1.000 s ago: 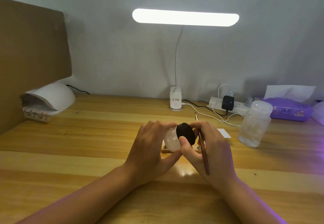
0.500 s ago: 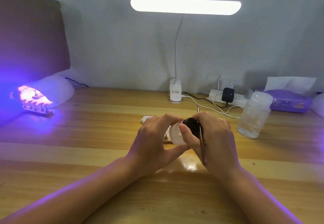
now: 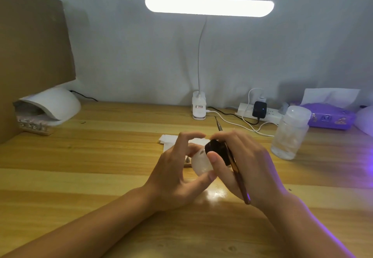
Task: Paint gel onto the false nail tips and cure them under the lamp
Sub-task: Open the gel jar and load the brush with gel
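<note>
Two hands meet over the middle of the wooden table [image 3: 101, 152], raised just above it.

- left hand [image 3: 177, 168] – thumb and fingers curled round a small white gel jar [image 3: 200, 161], which is tipped on its side with its mouth towards the right.
- right hand [image 3: 248, 166] – thumb and fingertips pinching the black lid [image 3: 217, 150] seated on the jar's mouth; a nail brush [image 3: 238, 175] with a brown handle lies tucked along the same hand, its metal end poking out beyond the fingers towards the wall.
- small wooden stand [image 3: 187, 161], mostly hidden behind the left hand; white pads [image 3: 171, 139] just beyond it.
- white curing lamp [image 3: 50, 104], far left against a cardboard panel [image 3: 30, 55]; a strip of false nail tips [image 3: 34, 125] lies at its mouth, partly under the hood.
- clip-on desk lamp [image 3: 210, 5], its light bar lit, its base at the table's back edge.
- power strip [image 3: 270, 114] carrying a black adapter [image 3: 259, 109], right of the lamp base.
- clear plastic bottle [image 3: 289, 134], upright, right of the hands.
- purple tissue box [image 3: 327, 116] behind the bottle.
</note>
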`<action>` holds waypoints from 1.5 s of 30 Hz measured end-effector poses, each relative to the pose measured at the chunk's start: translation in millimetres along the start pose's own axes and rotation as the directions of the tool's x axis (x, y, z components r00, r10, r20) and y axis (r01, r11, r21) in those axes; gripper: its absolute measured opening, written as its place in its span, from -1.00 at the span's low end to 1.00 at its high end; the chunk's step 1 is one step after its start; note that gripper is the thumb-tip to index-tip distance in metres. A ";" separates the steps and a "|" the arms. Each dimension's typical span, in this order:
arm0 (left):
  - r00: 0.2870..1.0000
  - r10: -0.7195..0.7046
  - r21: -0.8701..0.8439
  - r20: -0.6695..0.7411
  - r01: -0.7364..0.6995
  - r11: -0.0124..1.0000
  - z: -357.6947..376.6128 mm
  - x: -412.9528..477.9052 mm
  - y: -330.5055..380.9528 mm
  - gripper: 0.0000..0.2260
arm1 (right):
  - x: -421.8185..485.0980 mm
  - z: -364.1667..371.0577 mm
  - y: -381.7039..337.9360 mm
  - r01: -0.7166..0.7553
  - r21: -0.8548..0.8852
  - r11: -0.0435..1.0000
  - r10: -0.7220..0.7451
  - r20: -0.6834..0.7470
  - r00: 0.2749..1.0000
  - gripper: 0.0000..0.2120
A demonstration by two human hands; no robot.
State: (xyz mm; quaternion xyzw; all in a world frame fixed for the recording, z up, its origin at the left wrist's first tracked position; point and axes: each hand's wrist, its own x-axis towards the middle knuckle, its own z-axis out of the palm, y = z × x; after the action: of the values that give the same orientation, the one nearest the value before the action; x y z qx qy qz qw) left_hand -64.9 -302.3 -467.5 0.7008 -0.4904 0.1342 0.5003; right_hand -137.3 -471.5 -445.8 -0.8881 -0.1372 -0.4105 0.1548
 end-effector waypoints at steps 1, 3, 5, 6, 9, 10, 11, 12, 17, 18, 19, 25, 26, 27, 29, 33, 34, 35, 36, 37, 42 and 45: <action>1.000 -0.012 -0.007 0.000 0.012 1.000 -0.3 -0.5 -0.9 -0.46 | -0.4 0.5 0.3 0.010 0.021 1.000 -0.010 0.002 1.000 -0.64; 1.000 -0.028 0.000 0.000 0.028 1.000 -1.3 -1.4 -4.0 -0.47 | -1.1 1.1 0.2 0.020 0.065 0.998 -0.021 0.004 1.000 -0.66; 0.999 -0.028 0.067 -0.025 0.029 0.997 -1.2 -2.2 -6.4 -0.48 | -0.6 2.5 -2.1 -0.009 0.076 0.997 0.010 -0.014 1.000 -0.70; 0.999 -0.012 0.116 -0.051 0.018 0.993 -0.1 -2.3 -7.1 -0.47 | -0.3 3.3 -3.8 -0.040 0.070 0.997 0.042 -0.026 0.999 -0.70; 0.992 0.076 0.279 -0.099 -0.046 0.959 5.0 -0.6 -10.7 -0.40 | 1.5 4.6 -7.1 -0.213 0.039 0.976 0.214 -0.025 0.976 -0.54; 0.991 0.087 0.312 -0.106 -0.050 0.949 6.0 0.3 -12.8 -0.39 | 2.5 4.8 -6.9 -0.275 0.023 0.961 0.275 -0.010 0.961 -0.48; 0.989 0.087 0.334 -0.116 -0.043 0.942 6.4 1.1 -15.1 -0.38 | 3.1 4.8 -6.4 -0.324 0.024 0.946 0.324 0.010 0.946 -0.45; 0.988 0.084 0.352 -0.129 -0.034 0.935 6.1 2.3 -17.4 -0.38 | 3.7 4.8 -5.6 -0.357 0.052 0.933 0.356 0.023 0.934 -0.45; 0.987 0.059 0.347 -0.152 -0.003 0.938 5.7 2.8 -21.1 -0.45 | 6.3 0.5 -3.6 -0.416 0.169 0.894 0.416 0.034 0.909 -0.56; 0.987 0.057 0.340 -0.152 -0.002 0.940 5.9 2.8 -20.5 -0.46 | 6.4 -1.1 -2.9 -0.441 0.172 0.881 0.436 0.066 0.897 -0.53; 0.986 0.058 0.335 -0.154 -0.003 0.942 5.8 2.7 -20.1 -0.46 | 7.2 -2.8 -2.1 -0.462 0.169 0.871 0.452 0.096 0.887 -0.50; 0.986 0.058 0.308 -0.154 -0.008 0.951 4.9 2.9 -18.3 -0.45 | 19.3 -10.2 -0.4 -0.485 0.201 0.851 0.434 0.251 0.865 -0.42; 0.987 0.057 0.302 -0.152 -0.008 0.953 4.9 2.7 -18.0 -0.45 | 19.7 -11.2 -0.5 -0.482 0.215 0.849 0.427 0.257 0.867 -0.41; 0.987 0.058 0.295 -0.147 -0.012 0.955 4.7 2.4 -18.0 -0.45 | 19.2 -12.3 0.2 -0.474 0.229 0.850 0.417 0.257 0.872 -0.42; 0.990 0.064 0.283 -0.122 -0.027 0.959 5.3 1.4 -16.4 -0.44 | 15.1 -16.5 4.8 -0.462 0.262 0.847 0.397 0.268 0.878 -0.48; 0.997 0.076 0.271 -0.022 -0.067 0.960 8.2 -0.6 -11.8 -0.44 | -1.0 -23.1 18.2 -0.491 0.366 0.791 0.379 0.336 0.862 -0.54; 0.998 0.065 0.268 0.007 -0.065 0.961 8.3 -0.8 -10.8 -0.44 | -4.6 -23.2 20.9 -0.471 0.370 0.801 0.363 0.325 0.873 -0.53; 0.998 0.058 0.269 0.032 -0.064 0.961 7.8 -0.7 -10.2 -0.45 | -7.5 -22.5 22.3 -0.452 0.371 0.811 0.353 0.305 0.884 -0.51; 0.997 0.054 0.270 0.056 -0.067 0.961 7.1 -0.6 -9.7 -0.46 | -9.9 -22.0 21.8 -0.431 0.358 0.828 0.343 0.284 0.895 -0.49; 0.996 0.048 0.264 0.079 -0.068 0.962 6.9 -0.8 -9.0 -0.47 | -14.3 -21.0 22.0 -0.413 0.359 0.837 0.329 0.274 0.904 -0.48; 0.987 0.025 0.209 0.159 -0.059 0.976 5.3 0.1 -6.7 -0.48 | -6.2 -25.7 20.0 -0.406 0.344 0.847 0.294 0.332 0.896 -0.28; 0.995 0.044 0.252 0.093 -0.066 0.965 4.5 -0.4 -6.7 -0.48 | -5.3 -21.9 26.0 -0.477 0.329 0.815 0.349 0.380 0.857 -0.26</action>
State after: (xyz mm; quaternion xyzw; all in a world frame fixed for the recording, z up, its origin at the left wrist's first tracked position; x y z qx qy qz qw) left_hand -61.0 -305.7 -473.6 0.7506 -0.5095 0.1795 0.3806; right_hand -146.0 -504.4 -440.6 -0.8954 -0.0440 -0.1872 0.4016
